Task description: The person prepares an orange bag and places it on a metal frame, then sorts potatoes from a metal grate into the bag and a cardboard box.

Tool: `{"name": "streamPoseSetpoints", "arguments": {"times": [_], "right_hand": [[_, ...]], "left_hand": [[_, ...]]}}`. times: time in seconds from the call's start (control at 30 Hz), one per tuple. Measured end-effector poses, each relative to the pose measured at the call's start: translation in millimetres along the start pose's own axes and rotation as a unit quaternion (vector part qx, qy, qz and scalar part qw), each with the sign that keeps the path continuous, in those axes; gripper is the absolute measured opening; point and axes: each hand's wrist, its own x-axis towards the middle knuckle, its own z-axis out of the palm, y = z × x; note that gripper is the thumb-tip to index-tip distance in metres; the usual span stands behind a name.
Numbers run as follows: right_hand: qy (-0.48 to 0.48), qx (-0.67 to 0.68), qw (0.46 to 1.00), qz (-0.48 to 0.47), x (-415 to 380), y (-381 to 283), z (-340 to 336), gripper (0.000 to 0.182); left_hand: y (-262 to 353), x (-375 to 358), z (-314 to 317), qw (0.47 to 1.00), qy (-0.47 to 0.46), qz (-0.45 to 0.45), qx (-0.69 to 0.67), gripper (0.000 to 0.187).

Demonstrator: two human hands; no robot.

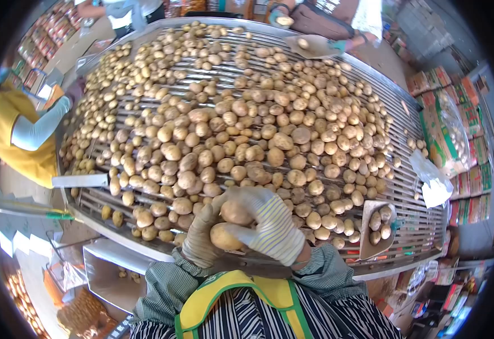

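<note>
My two gloved hands meet at the near side of a slatted metal sorting table (411, 192) heaped with potatoes (281, 141). My right hand (272, 226), in a striped white glove, curls its fingers over one potato (237, 211), and its thumb presses across a larger, pale potato (224, 237) just below. From the other side my left hand (200, 237), in a plain light glove, is closed against these same two potatoes. Its fingertips are partly hidden behind them.
A scoop (377, 231) holding several potatoes lies at the right. A flat metal divider (80, 181) juts over the left edge. Co-workers stand around the table; one gloved hand holds a scoop (315, 46) at the far side. Stacked cartons (445, 130) and a plastic bag (430, 181) are at right.
</note>
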Motion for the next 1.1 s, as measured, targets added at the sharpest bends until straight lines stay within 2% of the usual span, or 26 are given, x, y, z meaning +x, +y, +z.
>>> {"name": "streamPoseSetpoints", "arguments": {"times": [0.03,0.07,0.13,0.2,0.23,0.27,0.3,0.4,0.47,0.5,0.53,0.57,0.6,0.63,0.67,0.7,0.77,0.8,0.9,0.93,1.0,1.03,1.1], "right_hand": [[-0.039,-0.086,0.994,-0.055,5.7,-6.3,9.0,0.060],[-0.009,-0.089,0.989,-0.120,5.8,-9.1,22.0,0.061],[-0.018,-0.047,0.990,-0.128,7.1,-19.7,31.9,0.060],[0.003,0.019,0.994,-0.110,9.1,-30.7,36.3,0.051],[0.025,0.044,0.994,-0.096,10.1,-34.9,35.4,0.043],[0.025,0.138,0.990,0.030,5.2,-35.0,37.2,0.038],[0.024,0.226,0.961,0.157,-0.2,-33.1,39.1,0.032],[0.031,0.158,0.974,0.159,1.3,-25.1,41.8,0.023],[0.000,0.089,0.988,0.128,-0.9,-26.6,50.4,0.018],[-0.011,0.108,0.982,0.154,-5.2,-19.8,63.1,0.017],[-0.041,0.097,0.986,0.127,-6.2,-18.2,73.0,0.017],[-0.070,0.078,0.985,0.136,-7.7,-17.6,82.3,0.017],[-0.092,0.049,0.990,0.098,-7.6,-19.8,91.6,0.017],[-0.124,0.047,0.985,0.106,-6.2,-23.1,99.5,0.017],[-0.152,0.043,0.983,0.092,-3.2,-27.5,106.8,0.016],[-0.179,0.039,0.980,0.079,-0.6,-28.6,115.1,0.016],[-0.192,0.058,0.979,0.031,6.2,-8.7,132.9,0.015],[-0.224,0.021,0.974,-0.005,14.0,-17.3,138.3,0.014],[-0.262,0.085,0.960,0.054,32.8,-3.4,162.2,0.015],[-0.292,0.111,0.946,0.085,37.0,-21.7,166.5,0.017],[-0.296,0.111,0.945,0.089,43.4,-24.5,182.4,0.019],[-0.296,0.108,0.944,0.091,47.9,-19.1,190.3,0.019],[-0.333,0.121,0.931,0.089,51.5,-24.6,199.1,0.019]], "left_hand": [[1.4,-6.2,0.6,1.000,-0.006,-0.009,-0.017,0.080],[4.2,-15.1,5.5,1.000,0.006,-0.020,-0.017,0.081],[1.0,-22.5,-17.6,1.000,0.016,0.024,0.000,0.080],[1.1,-36.9,-28.2,0.998,0.014,0.053,0.002,0.083],[6.6,-37.6,-38.4,0.996,-0.043,0.070,0.041,0.088],[9.4,-45.0,-31.6,0.997,-0.044,0.054,-0.015,0.090],[11.3,-53.7,-25.2,0.996,-0.045,0.039,-0.069,0.092],[20.1,-74.8,-46.8,0.992,0.004,0.101,-0.077,0.094],[22.5,-91.4,-55.5,0.981,0.019,0.163,-0.105,0.072],[21.0,-97.8,-75.5,0.969,0.024,0.206,-0.133,0.060],[16.6,-104.8,-94.1,0.935,-0.013,0.316,-0.159,0.039],[23.7,-129.2,-90.5,0.940,0.004,0.300,-0.165,0.039],[23.4,-148.7,-104.1,0.935,-0.005,0.300,-0.187,0.047],[20.9,-171.0,-118.1,0.931,-0.016,0.299,-0.210,0.063],[21.9,-204.4,-118.5,0.935,0.066,0.282,-0.204,0.062],[13.2,-227.6,-130.8,0.914,0.061,0.334,-0.222,0.065],[-10.6,-280.8,-141.1,0.863,0.171,0.415,-0.232,0.070],[-20.1,-306.5,-139.2,0.821,0.250,0.459,-0.227,0.075],[-89.8,-373.5,-188.9,0.708,0.367,0.559,-0.225,0.076],[-114.8,-398.3,-199.1,0.681,0.399,0.575,-0.216,0.073],[-157.3,-434.9,-195.9,0.581,0.490,0.601,-0.246,0.063],[-182.5,-450.9,-200.0,0.573,0.494,0.604,-0.251,0.063],[-229.8,-478.6,-209.7,0.496,0.521,0.620,-0.315,0.054]]}}
